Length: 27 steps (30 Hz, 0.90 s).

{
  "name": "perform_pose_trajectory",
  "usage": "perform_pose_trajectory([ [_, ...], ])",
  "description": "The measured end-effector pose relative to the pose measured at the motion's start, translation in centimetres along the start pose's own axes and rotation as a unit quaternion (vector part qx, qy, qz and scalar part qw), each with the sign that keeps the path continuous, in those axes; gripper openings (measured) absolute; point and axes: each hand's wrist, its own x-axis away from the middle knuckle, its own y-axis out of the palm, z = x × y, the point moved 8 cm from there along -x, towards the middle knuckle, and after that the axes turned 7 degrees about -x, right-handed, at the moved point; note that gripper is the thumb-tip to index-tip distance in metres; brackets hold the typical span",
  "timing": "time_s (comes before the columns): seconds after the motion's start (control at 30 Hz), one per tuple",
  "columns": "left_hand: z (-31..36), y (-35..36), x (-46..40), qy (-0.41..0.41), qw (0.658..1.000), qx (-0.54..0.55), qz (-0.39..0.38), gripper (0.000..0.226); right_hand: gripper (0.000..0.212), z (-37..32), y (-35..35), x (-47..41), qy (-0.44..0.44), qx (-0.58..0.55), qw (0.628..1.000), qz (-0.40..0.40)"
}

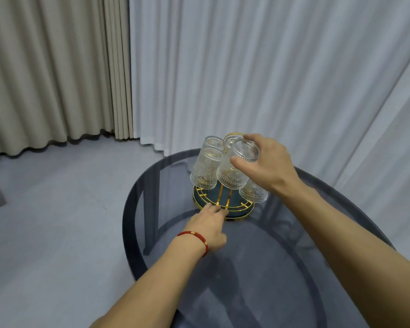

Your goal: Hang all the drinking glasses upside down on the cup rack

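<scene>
A gold-wire cup rack [224, 204] with a dark round base stands toward the far side of a round smoked-glass bench [258, 256], loaded with patterned clear drinking glasses hung mouth down. The front glass [237, 168] tilts over the rack's center, its thick base uppermost; the right hand [262, 162] has its grip closed around that glass, thumb on the near side and fingers curled over the far side of the base. To the left of it on the rack hang two more glasses [205, 165], one behind the other, and another glass [253, 191] sits low on the rack's right side, partly hidden by the right wrist. A further glass shows only in part behind the held one, just under the rack's gold loop handle [232, 134]. The left hand [210, 224], a red cord bracelet [194, 237] on its wrist, lies flat on the bench in front of the rack, fingertips pressed against the gold rim of the base, its grip holding nothing. Beyond the rack hang a white curtain [270, 67] and, further left, a beige curtain [52, 67] above a grey floor [57, 197].
</scene>
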Motion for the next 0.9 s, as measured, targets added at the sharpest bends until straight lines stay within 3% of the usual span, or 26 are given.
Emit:
perform_pose_trajectory([
  [0.5,-0.4,-1.1,0.8,-0.027,0.999,-0.033,0.003,0.049,0.066,2.2,5.2,-0.6,-0.016,0.16,0.983,-0.091],
  [0.7,-0.6,-2.4,1.6,-0.072,0.996,0.003,0.047,0.031,0.064,1.7,5.4,0.1,-0.034,0.212,0.973,-0.082],
  [0.9,-0.4,-3.9,2.6,-0.083,0.989,0.069,0.096,0.02,0.047,1.1,5.5,1.9,-0.083,0.19,0.976,-0.061],
])
